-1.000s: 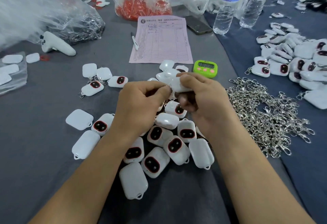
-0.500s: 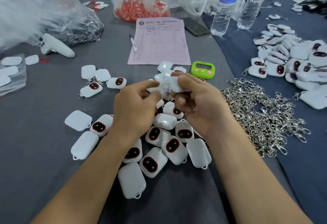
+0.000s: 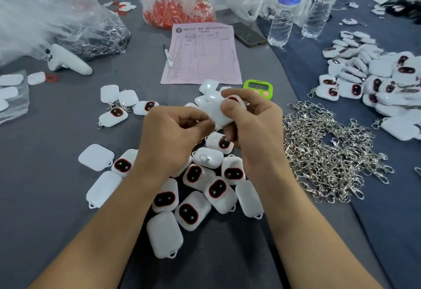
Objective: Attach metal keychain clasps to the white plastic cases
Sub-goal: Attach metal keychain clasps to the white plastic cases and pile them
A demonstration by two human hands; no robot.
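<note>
— What changes here?
— The left hand (image 3: 177,136) closes in again on the white case (image 3: 215,112); half a second ago there is a small gap between them and the clasp hangs there in view; now the pinching fingers hide it.
— And the grip?
— The right hand (image 3: 255,129) grasps the case, above the pile of cases (image 3: 205,188) on the surface (image 3: 45,174); the left grip pinches at the case's lower corner, probably on the clasp.
— So is it attached?
— I judge not yet; the loose clasps (image 3: 330,158) wait beside.
</note>
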